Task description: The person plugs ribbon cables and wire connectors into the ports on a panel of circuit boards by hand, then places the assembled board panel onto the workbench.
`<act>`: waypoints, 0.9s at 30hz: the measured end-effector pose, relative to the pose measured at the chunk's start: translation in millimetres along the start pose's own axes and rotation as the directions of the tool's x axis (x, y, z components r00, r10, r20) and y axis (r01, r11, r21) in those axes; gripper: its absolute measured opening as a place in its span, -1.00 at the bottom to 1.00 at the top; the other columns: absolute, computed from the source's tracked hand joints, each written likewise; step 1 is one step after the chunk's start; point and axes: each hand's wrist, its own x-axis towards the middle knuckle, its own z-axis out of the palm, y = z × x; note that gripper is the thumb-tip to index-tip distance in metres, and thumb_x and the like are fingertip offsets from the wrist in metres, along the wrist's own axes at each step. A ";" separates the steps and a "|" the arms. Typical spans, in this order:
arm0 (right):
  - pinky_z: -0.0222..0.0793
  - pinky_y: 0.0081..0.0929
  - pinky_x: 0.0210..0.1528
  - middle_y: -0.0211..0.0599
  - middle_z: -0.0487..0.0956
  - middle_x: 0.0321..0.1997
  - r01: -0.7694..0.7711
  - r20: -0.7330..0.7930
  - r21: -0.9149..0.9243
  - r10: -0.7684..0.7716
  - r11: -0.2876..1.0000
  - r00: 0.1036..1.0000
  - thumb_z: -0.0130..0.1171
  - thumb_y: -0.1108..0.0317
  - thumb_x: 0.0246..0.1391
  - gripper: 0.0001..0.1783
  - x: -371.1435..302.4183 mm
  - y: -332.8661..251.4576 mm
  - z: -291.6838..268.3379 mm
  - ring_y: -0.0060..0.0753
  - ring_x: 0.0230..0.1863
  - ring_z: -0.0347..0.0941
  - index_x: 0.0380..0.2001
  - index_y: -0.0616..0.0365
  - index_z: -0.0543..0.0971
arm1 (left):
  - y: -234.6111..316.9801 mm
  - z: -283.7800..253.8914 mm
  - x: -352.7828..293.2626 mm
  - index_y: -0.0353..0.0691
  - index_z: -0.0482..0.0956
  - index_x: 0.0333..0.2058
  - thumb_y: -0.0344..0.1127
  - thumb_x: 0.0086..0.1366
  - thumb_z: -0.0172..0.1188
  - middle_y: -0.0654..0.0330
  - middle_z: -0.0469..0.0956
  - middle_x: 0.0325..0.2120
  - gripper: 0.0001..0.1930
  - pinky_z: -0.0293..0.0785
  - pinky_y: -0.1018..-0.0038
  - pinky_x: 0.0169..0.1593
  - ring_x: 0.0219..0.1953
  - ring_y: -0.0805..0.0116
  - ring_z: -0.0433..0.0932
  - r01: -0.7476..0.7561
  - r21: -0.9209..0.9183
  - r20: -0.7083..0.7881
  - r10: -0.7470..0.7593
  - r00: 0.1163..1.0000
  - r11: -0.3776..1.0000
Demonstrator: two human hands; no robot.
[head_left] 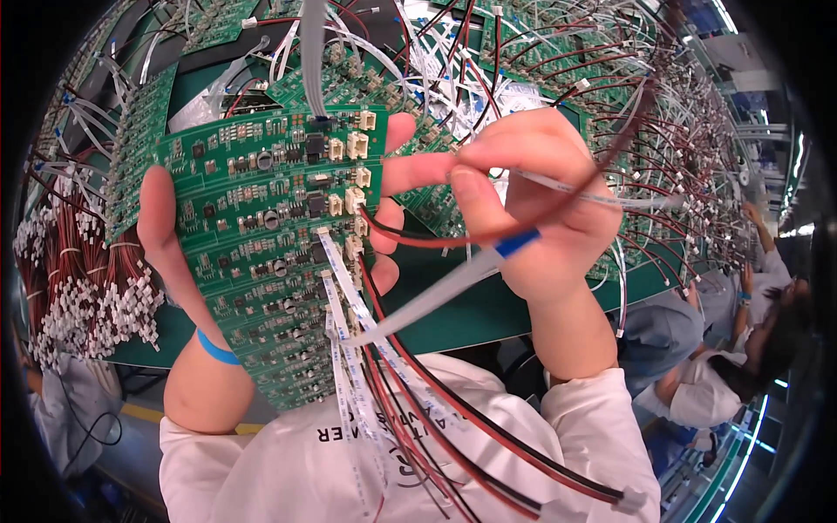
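My left hand (161, 222) grips a panel of joined green circuit boards (253, 209), thumb along its left edge and fingers behind its right edge. White connector sockets (357, 146) line that right side. A red-and-black wire pair (418, 237) plugs in there and rises, blurred, across my right hand (540, 200). Several white flat ribbon cables (344, 288) hang from the lower boards; one loops up to a blue end (518, 243) beneath my right hand. Thumb and forefinger of that hand pinch beside my left fingertip. A white flat cable (558, 184) runs out of the pinch; its tip is hidden.
More green board panels with wires (558, 70) cover the table's far side and right. Bundled red-and-black wires with white plugs (91, 296) hang at the left edge. A grey cable (312, 61) drops from above onto the panel's top. Other people (706, 383) sit at right.
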 end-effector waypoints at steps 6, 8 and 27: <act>0.30 -0.53 -0.40 -0.17 0.51 -0.43 0.128 0.238 -0.215 -0.075 0.968 0.968 0.26 0.70 -0.39 -0.71 13.3 -16.4 -11.7 -0.36 -0.40 0.42 -0.44 0.31 0.56 | 4.9 -2.3 -1.3 -0.47 -0.25 0.24 0.37 0.13 -0.18 -0.08 0.25 -0.02 0.04 0.31 0.30 -0.31 -0.26 0.24 0.26 0.047 -0.139 0.011 -0.046 0.999 0.989; 0.28 -0.58 -0.44 -0.21 0.51 -0.44 0.165 0.248 -0.234 -0.105 0.958 0.963 0.29 0.67 -0.37 -0.73 15.4 -17.1 -11.7 -0.39 -0.42 0.42 -0.44 0.30 0.57 | 6.0 -2.8 -1.0 -0.46 -0.24 0.24 0.37 0.13 -0.18 -0.09 0.25 -0.02 0.03 0.31 0.30 -0.32 -0.26 0.23 0.26 0.049 -0.143 0.018 -0.047 0.999 0.989; 0.19 -0.57 -0.36 -0.44 0.50 -0.57 0.068 0.261 -0.340 0.024 0.938 0.965 0.37 0.61 -0.37 -0.76 5.6 -26.6 2.5 -0.46 -0.49 0.37 -0.50 0.19 0.61 | -18.8 8.6 -12.0 -0.45 0.11 0.16 0.43 0.12 -0.37 -0.32 0.14 0.12 -0.03 0.39 0.18 0.05 0.02 0.00 0.40 -0.098 0.133 -0.348 0.139 0.927 0.986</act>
